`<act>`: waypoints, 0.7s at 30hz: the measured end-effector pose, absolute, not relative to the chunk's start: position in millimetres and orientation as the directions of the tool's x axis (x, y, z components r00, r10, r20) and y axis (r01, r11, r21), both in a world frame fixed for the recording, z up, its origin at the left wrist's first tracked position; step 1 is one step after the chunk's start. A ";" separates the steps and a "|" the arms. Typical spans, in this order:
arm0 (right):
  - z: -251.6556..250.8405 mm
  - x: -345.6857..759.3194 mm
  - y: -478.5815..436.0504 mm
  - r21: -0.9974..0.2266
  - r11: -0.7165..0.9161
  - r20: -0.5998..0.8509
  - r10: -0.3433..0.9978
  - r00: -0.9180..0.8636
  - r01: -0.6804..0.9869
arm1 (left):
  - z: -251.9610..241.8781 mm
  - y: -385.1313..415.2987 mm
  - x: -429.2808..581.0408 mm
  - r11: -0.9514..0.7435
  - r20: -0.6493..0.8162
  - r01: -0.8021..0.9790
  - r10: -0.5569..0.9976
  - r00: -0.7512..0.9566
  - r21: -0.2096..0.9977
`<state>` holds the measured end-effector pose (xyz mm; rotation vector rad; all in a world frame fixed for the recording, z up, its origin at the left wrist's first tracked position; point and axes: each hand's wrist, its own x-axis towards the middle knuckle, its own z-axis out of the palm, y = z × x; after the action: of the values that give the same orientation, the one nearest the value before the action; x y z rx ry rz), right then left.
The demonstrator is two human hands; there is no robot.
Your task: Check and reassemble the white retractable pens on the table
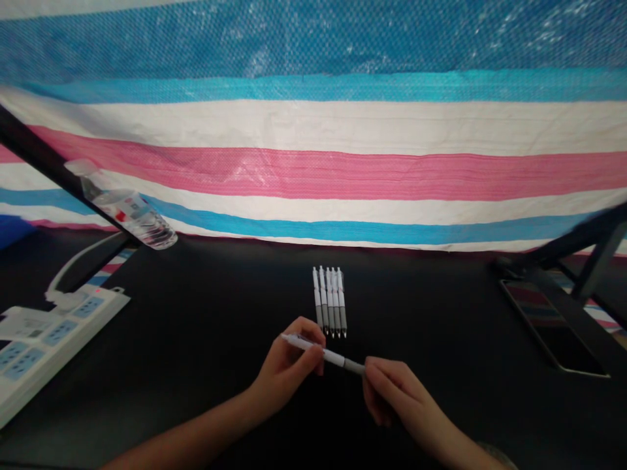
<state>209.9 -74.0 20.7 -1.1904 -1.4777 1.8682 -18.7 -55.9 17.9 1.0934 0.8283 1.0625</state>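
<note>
A white pen with a grey grip (334,356) is held between my two hands, slanting down to the right. My left hand (289,362) pinches its white barrel near the clip end. At the other end, the fingers of my right hand (394,388) close on the grey part and hide the tip. Just beyond my left hand, several matching pens (330,300) lie side by side on the black table (220,326), their grey ends toward me.
A white power strip (63,346) with a plugged-in cable lies at the left. Behind it is a clear plastic bottle (137,215) by a dark bar. A phone (551,326) rests at the right near a black stand (578,248). Striped sheeting (313,176) hangs across the back.
</note>
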 end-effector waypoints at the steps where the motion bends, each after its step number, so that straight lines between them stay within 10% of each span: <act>1: 20.6 209.3 -75.0 -0.941 -0.302 -0.337 0.784 -0.521 0.153 | 17.0 -54.9 -18.3 0.083 0.005 -0.290 0.957 0.290 0.953; 21: 28.4 206.9 -78.6 -0.932 -0.138 -0.321 0.743 -0.588 0.335 | 13.6 -48.6 -16.9 0.153 -0.095 -0.330 0.978 0.185 0.931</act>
<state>206.9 -78.6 28.4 -1.2080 -1.8131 1.7802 -16.9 -48.6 13.6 0.9370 0.8921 1.1430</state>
